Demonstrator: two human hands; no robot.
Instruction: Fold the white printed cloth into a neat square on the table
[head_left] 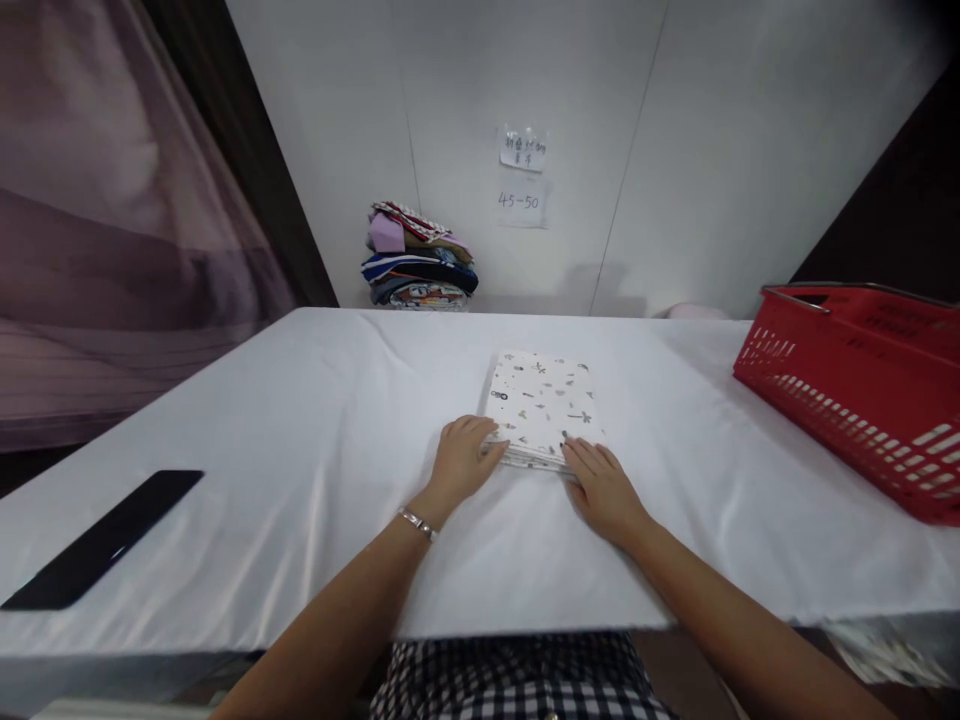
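Silver bracelet (417, 522), checked black-white garment (517, 680)

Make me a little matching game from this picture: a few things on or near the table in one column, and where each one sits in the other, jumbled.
Things:
1. folded printed cloth
2. red basket
3. black flat strip
4. stack of folded clothes

Places:
A. near left edge of the table
B. against the wall behind the table
C. middle of the table, with the left hand and right hand on its near edge
D. right end of the table

Pairs: 1-C, 2-D, 3-A, 4-B
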